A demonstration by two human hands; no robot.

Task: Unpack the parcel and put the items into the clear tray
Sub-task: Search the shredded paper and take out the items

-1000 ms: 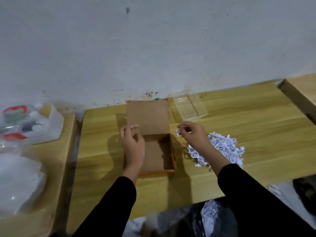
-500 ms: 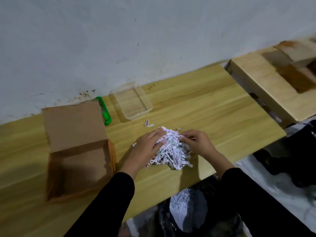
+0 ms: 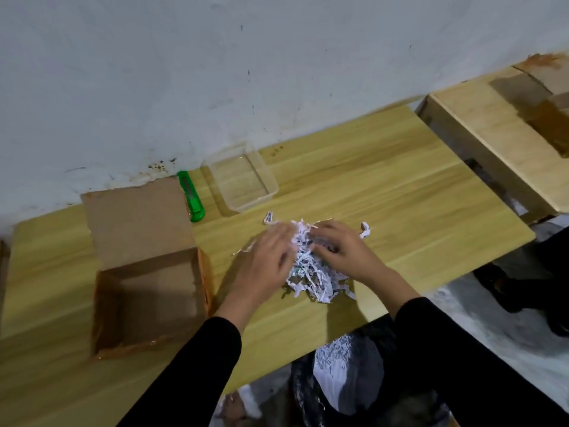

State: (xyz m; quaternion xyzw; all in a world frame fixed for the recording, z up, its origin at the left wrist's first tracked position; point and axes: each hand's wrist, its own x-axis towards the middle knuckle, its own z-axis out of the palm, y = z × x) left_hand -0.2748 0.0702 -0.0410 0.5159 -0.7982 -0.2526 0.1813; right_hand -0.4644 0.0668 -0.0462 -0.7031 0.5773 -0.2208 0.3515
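A brown cardboard box [image 3: 147, 291] lies open on the wooden table [image 3: 385, 192], its lid folded back toward the wall; nothing shows inside it. To its right sits a heap of white shredded paper [image 3: 311, 272]. My left hand [image 3: 271, 257] lies on the heap's left side and my right hand [image 3: 341, 251] on its right side, fingers dug into the shreds. Whatever lies inside the heap is hidden. The clear tray [image 3: 243, 180] stands near the wall behind the heap, with nothing in it.
A green utility knife [image 3: 191, 197] lies between the box lid and the tray. Loose paper scraps [image 3: 365, 229] lie beside the heap. A second wooden surface [image 3: 498, 140] stands at the right. Below the table's front edge is a dark bag with shreds [image 3: 338, 365].
One second ago my hands were at the open box, the right pinching a scrap. Both have moved onto the shredded paper heap and are now spreading it apart. The view has shifted right.
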